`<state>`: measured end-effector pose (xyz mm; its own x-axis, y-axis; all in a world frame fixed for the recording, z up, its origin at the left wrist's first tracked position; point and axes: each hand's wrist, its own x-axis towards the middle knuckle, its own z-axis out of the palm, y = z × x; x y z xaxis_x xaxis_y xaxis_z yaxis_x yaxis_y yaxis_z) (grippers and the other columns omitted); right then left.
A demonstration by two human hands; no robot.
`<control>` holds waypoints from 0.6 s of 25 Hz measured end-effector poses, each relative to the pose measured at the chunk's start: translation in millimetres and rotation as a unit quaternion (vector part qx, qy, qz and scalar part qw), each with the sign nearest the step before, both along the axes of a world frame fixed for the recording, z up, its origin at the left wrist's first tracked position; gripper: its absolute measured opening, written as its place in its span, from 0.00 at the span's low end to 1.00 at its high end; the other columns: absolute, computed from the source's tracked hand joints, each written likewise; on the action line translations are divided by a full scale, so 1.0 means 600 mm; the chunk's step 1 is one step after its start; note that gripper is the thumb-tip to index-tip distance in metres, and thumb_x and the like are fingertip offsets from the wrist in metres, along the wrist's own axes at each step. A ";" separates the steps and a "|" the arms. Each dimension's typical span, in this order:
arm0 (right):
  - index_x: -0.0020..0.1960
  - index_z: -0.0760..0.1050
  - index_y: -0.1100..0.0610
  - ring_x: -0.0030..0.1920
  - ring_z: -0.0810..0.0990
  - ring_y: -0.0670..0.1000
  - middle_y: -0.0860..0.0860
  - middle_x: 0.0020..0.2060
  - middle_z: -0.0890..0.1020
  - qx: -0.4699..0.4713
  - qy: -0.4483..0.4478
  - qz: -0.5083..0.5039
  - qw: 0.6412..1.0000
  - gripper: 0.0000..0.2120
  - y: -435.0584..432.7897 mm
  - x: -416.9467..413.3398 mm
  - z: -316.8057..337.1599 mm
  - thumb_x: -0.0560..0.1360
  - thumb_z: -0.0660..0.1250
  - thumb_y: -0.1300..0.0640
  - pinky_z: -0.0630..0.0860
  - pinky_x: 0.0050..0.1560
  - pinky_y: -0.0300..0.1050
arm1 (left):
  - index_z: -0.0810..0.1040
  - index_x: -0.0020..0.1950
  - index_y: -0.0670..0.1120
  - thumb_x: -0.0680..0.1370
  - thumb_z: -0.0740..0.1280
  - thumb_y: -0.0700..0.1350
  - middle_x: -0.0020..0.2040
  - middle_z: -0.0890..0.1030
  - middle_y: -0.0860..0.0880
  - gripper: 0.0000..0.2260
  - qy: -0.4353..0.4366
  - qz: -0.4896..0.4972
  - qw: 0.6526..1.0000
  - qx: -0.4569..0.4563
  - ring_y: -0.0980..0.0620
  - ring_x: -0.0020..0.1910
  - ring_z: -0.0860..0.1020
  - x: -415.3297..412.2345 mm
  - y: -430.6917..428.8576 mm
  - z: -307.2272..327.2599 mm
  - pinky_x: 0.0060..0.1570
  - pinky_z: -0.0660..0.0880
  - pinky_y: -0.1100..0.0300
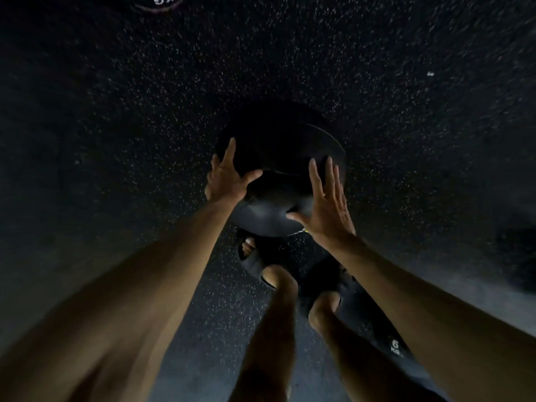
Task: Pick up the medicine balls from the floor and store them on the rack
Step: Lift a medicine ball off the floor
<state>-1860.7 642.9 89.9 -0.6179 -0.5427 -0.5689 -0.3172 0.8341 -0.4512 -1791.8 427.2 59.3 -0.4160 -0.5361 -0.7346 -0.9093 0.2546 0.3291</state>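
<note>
A black medicine ball [275,195] sits low over the dark speckled floor, just in front of my feet. My left hand [227,177] presses flat against its left side with fingers spread. My right hand [324,204] presses against its right side, thumb on the near face. The ball is clamped between both palms; I cannot tell whether it still touches the floor. A second black ball marked "6 KG" [395,347] lies by my right foot, partly hidden by my right forearm. A third ball with "KG" lettering [164,2] shows at the top edge. The rack is out of view.
My feet in black sandals [261,265] stand right behind the held ball. A dark shape [517,253] sits at the right edge. A small white scrap [430,74] lies on the rubber floor [116,111] at the upper right.
</note>
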 end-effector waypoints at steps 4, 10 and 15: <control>0.81 0.34 0.45 0.81 0.38 0.60 0.58 0.81 0.39 0.035 0.014 0.000 0.999 0.55 -0.112 -0.052 -0.002 0.73 0.71 0.38 0.47 0.79 0.64 | 0.60 0.80 0.52 0.80 0.60 0.63 0.74 0.68 0.40 0.31 0.055 0.142 0.987 -0.060 0.39 0.72 0.68 -0.013 -0.028 0.004 0.67 0.68 0.45; 0.83 0.39 0.48 0.81 0.46 0.60 0.56 0.82 0.46 0.085 -0.010 -0.016 0.996 0.48 -0.243 -0.228 -0.005 0.76 0.65 0.34 0.49 0.79 0.61 | 0.40 0.81 0.56 0.73 0.63 0.71 0.81 0.46 0.37 0.48 0.104 0.012 0.994 -0.024 0.37 0.79 0.50 -0.017 -0.020 0.031 0.74 0.54 0.39; 0.83 0.47 0.51 0.81 0.49 0.58 0.56 0.82 0.52 0.066 0.005 -0.078 0.995 0.40 -0.352 -0.326 -0.041 0.80 0.53 0.32 0.47 0.80 0.60 | 0.41 0.81 0.58 0.74 0.61 0.71 0.80 0.46 0.35 0.44 0.070 0.069 0.994 -0.054 0.33 0.78 0.51 -0.135 -0.079 0.028 0.72 0.59 0.35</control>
<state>-2056.2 431.8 65.0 -0.6956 -0.3596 -0.6219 -0.1828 0.9258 -0.3309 -1872.8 379.7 75.9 -0.4273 -0.6678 -0.6095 -0.8851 0.1716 0.4325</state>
